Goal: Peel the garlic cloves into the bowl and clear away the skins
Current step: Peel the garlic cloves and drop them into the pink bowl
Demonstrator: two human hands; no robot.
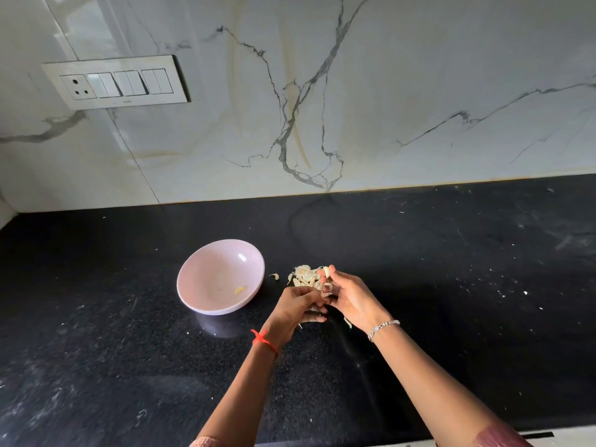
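Observation:
A pale pink bowl stands on the black counter, left of my hands, with one peeled garlic clove lying inside it. A heap of garlic skins and cloves lies just right of the bowl. My left hand and my right hand meet over the near side of that heap, fingers closed together on a garlic clove with papery skin on it. A whitish clove tip shows at my right hand's fingertips. A loose skin piece lies between bowl and heap.
The black speckled counter runs wide to both sides, dusted with small white flecks. A marble wall closes the back, with a switch panel at upper left. Another skin scrap lies under my right wrist.

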